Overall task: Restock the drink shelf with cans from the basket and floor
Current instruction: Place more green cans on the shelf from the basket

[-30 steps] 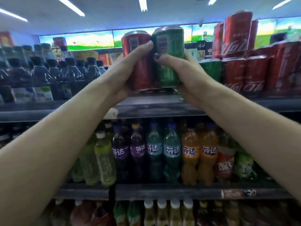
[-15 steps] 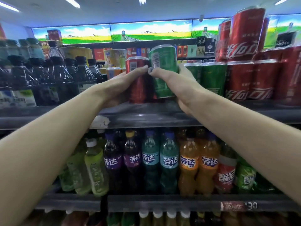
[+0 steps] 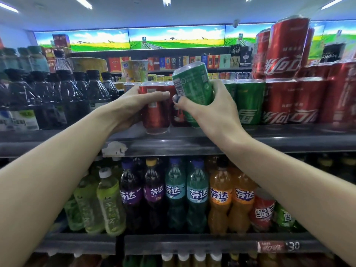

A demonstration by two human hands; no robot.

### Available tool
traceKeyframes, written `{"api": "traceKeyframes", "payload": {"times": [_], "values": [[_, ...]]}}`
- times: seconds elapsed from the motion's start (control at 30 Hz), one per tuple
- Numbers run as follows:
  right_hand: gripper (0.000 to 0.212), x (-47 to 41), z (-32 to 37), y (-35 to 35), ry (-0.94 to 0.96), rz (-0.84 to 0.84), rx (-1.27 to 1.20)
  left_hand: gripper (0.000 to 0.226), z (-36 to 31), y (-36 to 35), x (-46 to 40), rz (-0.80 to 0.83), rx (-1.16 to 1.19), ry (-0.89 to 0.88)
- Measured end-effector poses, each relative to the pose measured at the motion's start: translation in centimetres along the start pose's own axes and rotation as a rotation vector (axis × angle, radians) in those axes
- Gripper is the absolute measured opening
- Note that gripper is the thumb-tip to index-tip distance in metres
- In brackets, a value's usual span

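Head view: my left grip (image 3: 134, 105) wraps the red can (image 3: 156, 112) standing on the shelf (image 3: 192, 143); my right grip (image 3: 210, 112) clasps the tilted green can (image 3: 194, 87) just beside it.

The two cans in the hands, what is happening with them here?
A person is putting cans on the drink shelf. The left hand holds a red can upright, its base on or just above the shelf. The right hand holds a green can tilted and raised, not yet set down. Green cans and red cans stand in rows to the right.
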State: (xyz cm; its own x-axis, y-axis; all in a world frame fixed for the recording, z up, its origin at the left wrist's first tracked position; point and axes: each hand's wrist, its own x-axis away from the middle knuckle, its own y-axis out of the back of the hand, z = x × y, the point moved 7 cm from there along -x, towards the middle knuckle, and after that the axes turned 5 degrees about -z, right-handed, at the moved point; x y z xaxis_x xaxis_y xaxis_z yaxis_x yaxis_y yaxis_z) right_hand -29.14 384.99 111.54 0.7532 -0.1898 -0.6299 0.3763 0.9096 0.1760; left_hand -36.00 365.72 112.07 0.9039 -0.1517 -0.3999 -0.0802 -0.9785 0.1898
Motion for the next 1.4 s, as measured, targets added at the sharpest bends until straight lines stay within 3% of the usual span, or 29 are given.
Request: {"api": "traceKeyframes", "payload": {"times": [0.13, 0.2, 0.3, 0.4, 0.57, 0.7, 0.8, 0.9, 1.07, 1.27, 1.4], "values": [[0.044, -0.5, 1.5, 2.3, 0.064, -0.037, -0.044, 0.096, -1.3, 1.3, -0.1, -0.212, -0.105, -0.013], [0.044, -1.2, 2.8, 3.7, 0.119, -0.04, -0.062, 0.083, -3.3, 1.6, 0.0, -0.349, -0.253, -0.121], [0.045, -3.6, 4.7, 6.1, 0.165, -0.045, -0.034, 0.056, -8.2, -0.2, 1.3, -0.544, -0.522, -0.481], [0.05, -7.4, 5.3, 8.7, 0.116, -0.071, -0.044, 0.05, -11.2, -5.6, 1.6, -0.422, -0.789, -0.713], [0.068, -12.0, 4.6, 11.8, 0.077, -0.1, 0.095, 0.054, -10.5, -13.4, 0.0, -0.157, -1.028, -0.693], [0.07, -11.7, 5.3, 11.7, 0.262, -0.054, 0.289, 0.048, -8.4, -15.9, -1.2, -0.118, -1.005, -0.66], [0.072, -11.3, 5.9, 10.8, 0.423, -0.047, 0.396, 0.042, -7.4, -16.3, -1.6, -0.198, -0.991, -0.678], [0.063, -11.7, 6.0, 10.5, 0.468, -0.055, 0.452, 0.043, -6.9, -16.5, -1.6, -0.271, -0.996, -0.697], [0.065, -12.7, 6.3, 10.2, 0.53, -0.083, 0.611, 0.047, -5.8, -16.4, -1.6, -0.341, -0.903, -0.704], [0.073, -12.2, 7.0, 9.9, 0.685, -0.152, 0.966, 0.063, -5.6, -16.2, -1.4, -0.392, -0.794, -0.696], [0.075, -12.4, 5.8, 10.1, 0.688, -0.171, 1.081, 0.083, -5.7, -16.6, -1.1, -0.401, -0.819, -0.747]]}}
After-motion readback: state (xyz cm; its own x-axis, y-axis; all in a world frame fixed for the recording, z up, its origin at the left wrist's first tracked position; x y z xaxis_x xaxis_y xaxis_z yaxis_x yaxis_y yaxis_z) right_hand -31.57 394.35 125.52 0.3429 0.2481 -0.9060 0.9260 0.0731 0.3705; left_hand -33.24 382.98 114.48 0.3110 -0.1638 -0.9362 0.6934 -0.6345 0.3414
